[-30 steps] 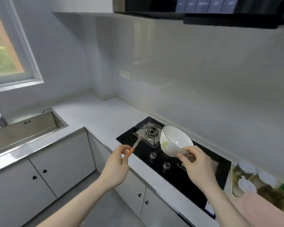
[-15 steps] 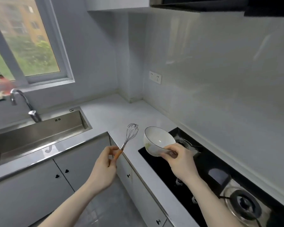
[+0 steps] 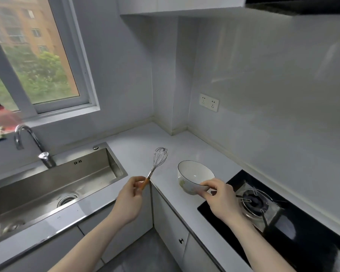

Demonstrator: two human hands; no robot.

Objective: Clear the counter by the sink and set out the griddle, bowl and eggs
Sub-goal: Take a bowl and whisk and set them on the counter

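We hold two things. Our left hand (image 3: 129, 201) pinches the orange handle of a whisk (image 3: 157, 163), and its wire end points up and away from our fingers. Our right hand (image 3: 220, 199) grips the white bowl (image 3: 193, 176) by its near rim, tipped a bit, just above the counter (image 3: 137, 142). Right of that hand is the black stove (image 3: 267, 209) with its burner. Left of our left hand is the shiny sink (image 3: 53, 185), and past it the tap (image 3: 30, 142). Farther off, the corner counter looks bare, so we think the clearing is mostly done. The bowl is nearly set down. We see no griddle and no eggs yet, so those are left
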